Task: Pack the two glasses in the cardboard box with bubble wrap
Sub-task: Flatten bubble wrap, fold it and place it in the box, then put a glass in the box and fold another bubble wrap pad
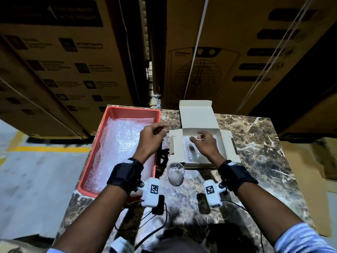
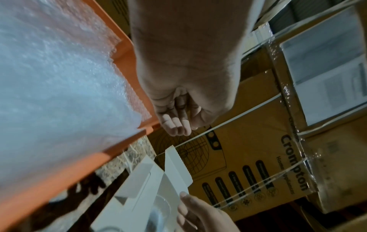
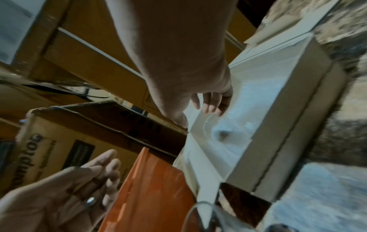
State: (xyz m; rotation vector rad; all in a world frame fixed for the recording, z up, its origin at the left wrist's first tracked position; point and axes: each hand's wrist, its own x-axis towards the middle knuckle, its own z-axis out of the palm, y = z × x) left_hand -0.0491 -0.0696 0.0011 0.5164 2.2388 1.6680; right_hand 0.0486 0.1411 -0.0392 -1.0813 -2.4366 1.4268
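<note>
An open cardboard box [image 1: 198, 115] sits on the marble table, its lid and side flaps folded out. One clear glass [image 1: 191, 150] lies on its side inside it, on what looks like bubble wrap. The second glass [image 1: 176, 173] stands upright on the table just in front of the box. My right hand [image 1: 198, 136] hovers over the box with relaxed fingers and holds nothing; the right wrist view shows that hand [image 3: 208, 106] just above the lying glass [image 3: 220, 133]. My left hand [image 1: 160, 129] is empty, loosely curled, above the gap between tray and box.
A red tray [image 1: 131, 109] lined with bubble wrap [image 1: 120, 147] stands at the table's left. Tall printed cartons [image 1: 228, 61] rise close behind the table. Cables [image 1: 156, 229] trail over the near edge. The floor with a yellow line [image 1: 51, 148] lies to the left.
</note>
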